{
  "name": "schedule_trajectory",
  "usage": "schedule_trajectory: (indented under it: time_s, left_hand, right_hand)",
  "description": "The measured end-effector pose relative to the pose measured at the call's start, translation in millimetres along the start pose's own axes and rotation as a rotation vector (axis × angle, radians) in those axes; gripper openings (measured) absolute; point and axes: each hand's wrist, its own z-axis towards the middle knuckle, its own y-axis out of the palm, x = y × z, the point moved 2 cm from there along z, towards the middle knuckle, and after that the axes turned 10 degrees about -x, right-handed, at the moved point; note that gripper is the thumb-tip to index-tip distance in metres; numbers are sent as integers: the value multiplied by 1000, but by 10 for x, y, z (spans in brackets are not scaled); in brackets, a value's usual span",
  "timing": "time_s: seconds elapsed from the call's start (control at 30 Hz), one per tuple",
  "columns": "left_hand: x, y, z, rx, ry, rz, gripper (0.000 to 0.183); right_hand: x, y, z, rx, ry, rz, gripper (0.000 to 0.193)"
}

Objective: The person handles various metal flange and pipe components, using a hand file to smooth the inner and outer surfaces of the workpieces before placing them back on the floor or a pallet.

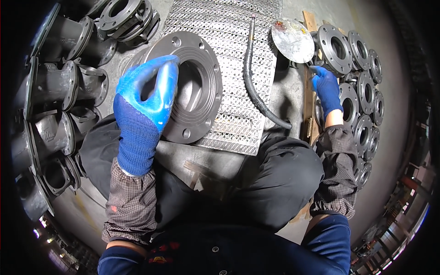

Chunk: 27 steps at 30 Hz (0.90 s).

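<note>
My left hand (144, 89), in a blue coated glove, is in front of a grey round metal flange (206, 87) with bolt holes. Its thumb and fingers are bent together in a ring; whatever may be between them is hidden. The flange's large bore opens beside the thumb, and its lower part is over a ribbed metal plate (231, 133). My right hand (326, 87), also gloved, is off to the right, close to a round pale disc (293, 40) and several flanged castings. Its fingers are drawn together, pointing left; I cannot make out what they hold.
A black wrapped hose (250, 75) with a narrow metal tip curves across the ribbed plate and over its right edge. Flanged pipe castings (50, 85) are stacked at left. Ring-flanged castings (365, 91) stand in rows at right, beside wooden boards (310, 20). My knees flank the plate's near edge.
</note>
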Motion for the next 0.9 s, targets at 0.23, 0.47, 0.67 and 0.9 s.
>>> schedule_trajectory:
  time_s: [0.23,0.47,0.67,0.9]
  left_hand:
    - [20,-12,-13,8,-12,26,15]
    - [22,-1,-12,23,-12,1,14]
    - [29,-9,-19,28,-21,-7,15]
    - [24,3,-14,17,-14,0,15]
  right_hand:
    - [-137,7,-72,-31,69,-84,34]
    - [-254,-64,-59,24,46,-201,29]
    - [-129,19,-4,-35,52,-18,32]
    - [138,357,-109,12,18,-110,41]
